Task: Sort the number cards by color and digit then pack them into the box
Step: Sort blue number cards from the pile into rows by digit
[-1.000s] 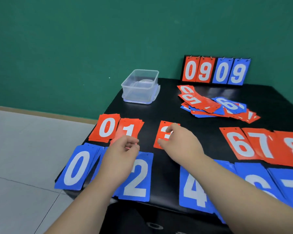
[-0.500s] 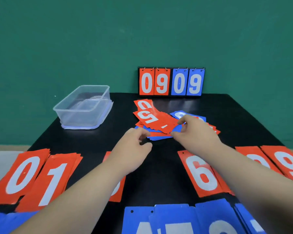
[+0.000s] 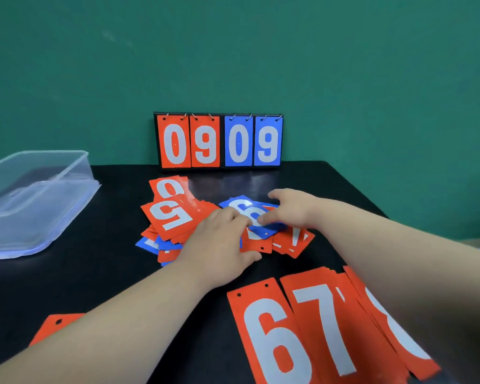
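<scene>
A loose pile of red and blue number cards (image 3: pixel 178 225) lies mid-table, with a red 5 (image 3: pixel 172 214) and a red 0 (image 3: pixel 169 188) on top at its left. My left hand (image 3: pixel 222 245) rests on the pile's middle, fingers touching the cards. My right hand (image 3: pixel 291 209) pinches a blue 6 card (image 3: pixel 243 210) at the pile's right, thumb on its face. Sorted red stacks 6 (image 3: pixel 269 328), 7 (image 3: pixel 324 322) and 8 (image 3: pixel 399 342) lie near me. The clear plastic box (image 3: pixel 39 184) stands at the left with no cards in it.
A flip scoreboard (image 3: pixel 219 142) reading 0909 stands against the green wall at the back of the black table (image 3: pixel 108 273). A corner of another red card (image 3: pixel 56 325) shows at lower left, partly under my left forearm.
My view and both hands moved from the sorted rows up to the mixed pile. The left hand now lies on the pile, and the right hand has reached further onto the blue 6.
</scene>
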